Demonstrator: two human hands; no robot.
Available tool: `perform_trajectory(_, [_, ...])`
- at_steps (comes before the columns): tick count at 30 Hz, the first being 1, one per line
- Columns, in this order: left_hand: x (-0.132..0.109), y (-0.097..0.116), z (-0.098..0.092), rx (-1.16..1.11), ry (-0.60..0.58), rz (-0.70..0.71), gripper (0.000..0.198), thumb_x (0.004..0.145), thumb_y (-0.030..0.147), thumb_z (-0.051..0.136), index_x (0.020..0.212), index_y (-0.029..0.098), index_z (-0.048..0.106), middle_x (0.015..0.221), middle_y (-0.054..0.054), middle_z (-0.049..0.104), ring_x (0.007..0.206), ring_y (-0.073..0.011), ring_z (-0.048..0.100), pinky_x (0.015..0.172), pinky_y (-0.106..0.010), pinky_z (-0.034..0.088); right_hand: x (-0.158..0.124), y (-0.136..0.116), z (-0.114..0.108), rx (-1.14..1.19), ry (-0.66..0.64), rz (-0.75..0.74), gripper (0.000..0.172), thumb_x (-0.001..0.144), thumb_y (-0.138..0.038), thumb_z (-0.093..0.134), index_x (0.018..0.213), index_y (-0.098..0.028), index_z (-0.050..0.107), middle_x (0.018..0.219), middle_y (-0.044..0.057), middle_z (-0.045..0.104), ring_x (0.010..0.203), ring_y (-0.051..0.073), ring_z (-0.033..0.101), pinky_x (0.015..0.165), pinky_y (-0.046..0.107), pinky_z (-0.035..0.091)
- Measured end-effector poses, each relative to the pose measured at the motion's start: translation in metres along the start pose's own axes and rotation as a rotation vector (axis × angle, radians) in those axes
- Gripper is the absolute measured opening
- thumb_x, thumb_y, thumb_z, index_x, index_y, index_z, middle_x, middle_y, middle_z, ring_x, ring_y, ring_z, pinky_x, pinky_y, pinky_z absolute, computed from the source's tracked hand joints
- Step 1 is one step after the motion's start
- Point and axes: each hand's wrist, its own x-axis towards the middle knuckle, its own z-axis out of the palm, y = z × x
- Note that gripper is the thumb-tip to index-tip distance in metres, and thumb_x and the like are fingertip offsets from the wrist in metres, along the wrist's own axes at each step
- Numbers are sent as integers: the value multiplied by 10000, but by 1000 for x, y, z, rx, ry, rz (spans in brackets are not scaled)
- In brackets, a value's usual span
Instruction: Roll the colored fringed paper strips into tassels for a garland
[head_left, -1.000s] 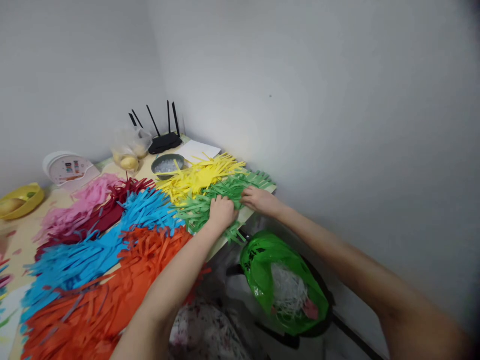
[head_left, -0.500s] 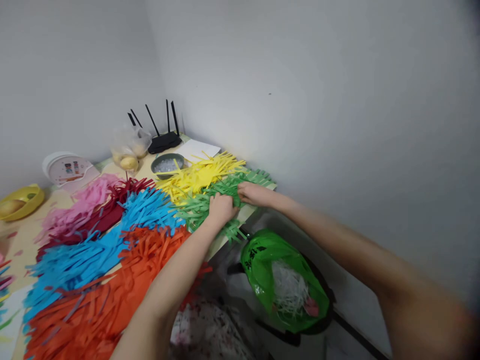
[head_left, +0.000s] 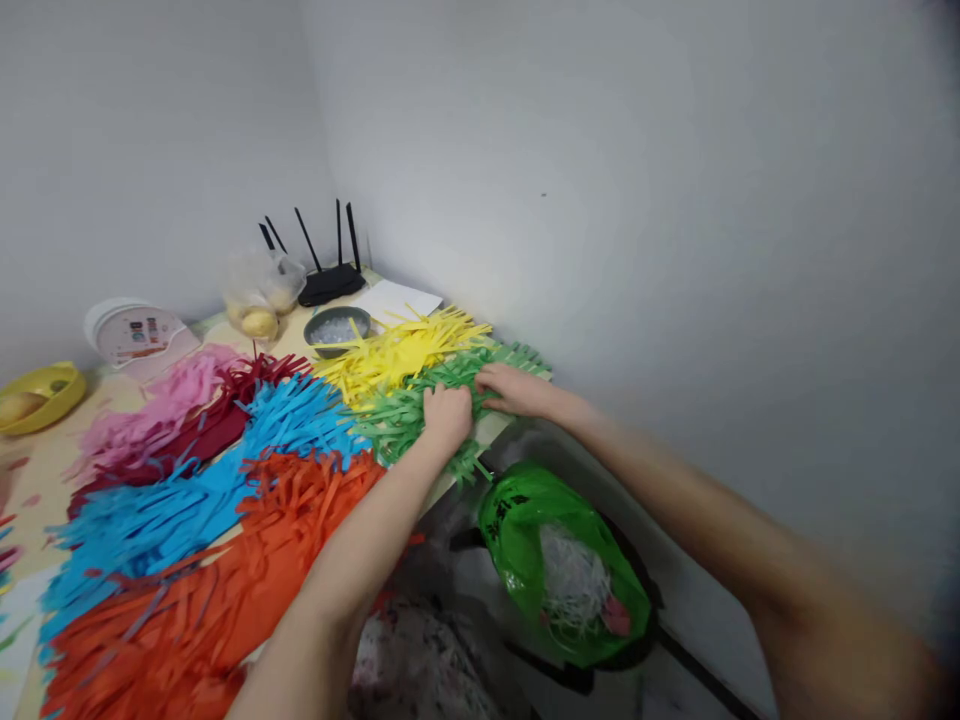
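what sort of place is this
Probably a room in a home, at a table in a corner: a router stands near the walls, a bag of fruit or potatoes sits beside it, and a yellow bowl with more produce is at the left.

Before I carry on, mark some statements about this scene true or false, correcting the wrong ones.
The left hand and right hand are both on the green fringed paper-like strips. True.
The black plastic router with several antennas stands at the near edge of the cream table. False: it stands in the far corner.
The yellow fringed strips lie between the green fringed paper-like strips and the dark round bowl. True.
The orange-red fringed strips lie on the near side of the bright blue fringed strips. True.
The shiny green plastic bag holds yellow strips. False: it holds whitish stringy strands and a pinkish piece.
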Motion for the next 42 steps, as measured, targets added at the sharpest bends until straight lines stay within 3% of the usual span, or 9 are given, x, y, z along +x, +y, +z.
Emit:
perform_trajectory(10, [4,-15,-38,-333,377,-135,56,810,165,561,834,188,606,993,-86,609,970,-235,575,852,-343,425,-31,-60,46,13,1,373,500,889,-85,377,1364,-122,528,1262,167,663,1064,242,665,874,284,476])
perform_trajectory(20, [-27,-86,-133,-810,903,-292,88,753,99,507,719,179,489,685,37,512,625,-108,489,634,-219,398,-16,-61,39,38,-15,479,538,848,-53,440,1375,-120,527,1182,183,700,1066,250,677,891,335,486])
perform_trajectory(27, [-153,-180,-222,-1012,1281,-161,67,686,157,599,721,160,542,662,50,522,608,-81,463,593,-188,367,-12,-62,33,38,-7,442,474,734,-47,488,1143,-145,706,923,105,776,894,231,725,749,265,521])
perform_trajectory(32, [-275,-225,-238,-727,1366,-270,93,701,180,634,761,170,564,709,37,553,661,-101,519,647,-207,400,-11,-73,7,-7,93,371,259,756,-94,505,645,-209,708,666,115,724,620,258,705,562,324,502])
perform_trajectory(35, [-322,-221,-221,-409,1186,-348,62,724,145,581,769,183,563,756,9,591,724,-140,558,704,-250,433,-5,-138,-14,-62,328,348,257,868,-239,456,793,-241,701,670,142,696,543,303,656,498,407,455])
perform_trajectory(37, [-338,-208,-207,-190,1042,-354,82,751,122,543,794,190,557,817,-22,618,813,-178,575,780,-299,444,0,-215,-21,99,711,0,210,876,-336,535,996,-234,674,854,120,725,669,267,685,624,402,521])
perform_trajectory(38, [-344,-199,-200,-93,971,-358,84,770,122,534,812,191,553,849,-38,629,853,-198,575,811,-326,441,3,-260,-21,179,774,-246,258,875,-354,568,1086,-227,646,956,119,721,805,267,695,729,409,541])
perform_trajectory(40, [-355,-183,-189,49,837,-379,74,808,129,522,840,192,546,884,-60,640,885,-224,566,829,-361,434,14,-344,-15,256,711,-616,453,876,-306,601,1311,-209,522,1210,136,660,1148,287,602,965,461,482])
perform_trajectory(42, [-368,-173,-182,115,732,-396,74,830,129,511,854,190,545,899,-70,647,883,-234,559,815,-371,435,31,-406,-5,277,627,-776,565,861,-243,601,1396,-155,441,1349,160,578,1289,310,481,1044,495,422])
